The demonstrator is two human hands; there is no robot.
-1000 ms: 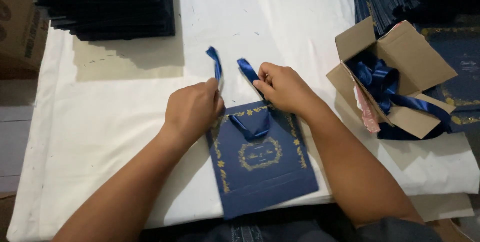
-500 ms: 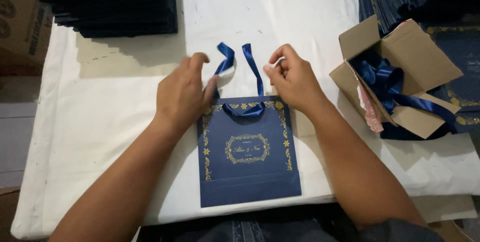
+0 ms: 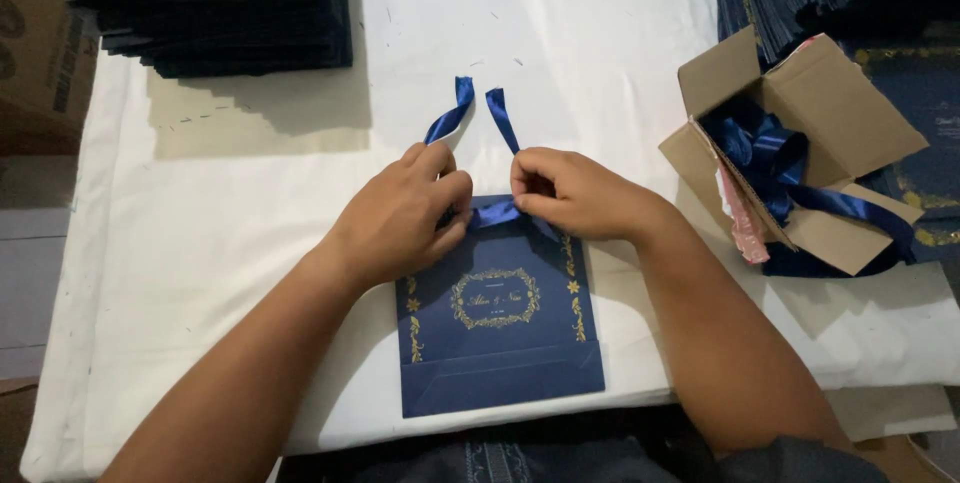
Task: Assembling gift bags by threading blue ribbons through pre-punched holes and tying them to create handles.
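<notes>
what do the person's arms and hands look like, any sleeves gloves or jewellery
Both forearms are bare from the bottom edge of the picture to the wrist, with no sleeves in view. The left hand and the right hand wear no gloves. No ring, watch or bracelet shows on the fingers or wrists. No markings can be made out.

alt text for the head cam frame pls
Two bare hands, left hand and right hand, pinch a blue satin ribbon at the top of a flat navy paper bag with gold print on a white-covered table.
</notes>
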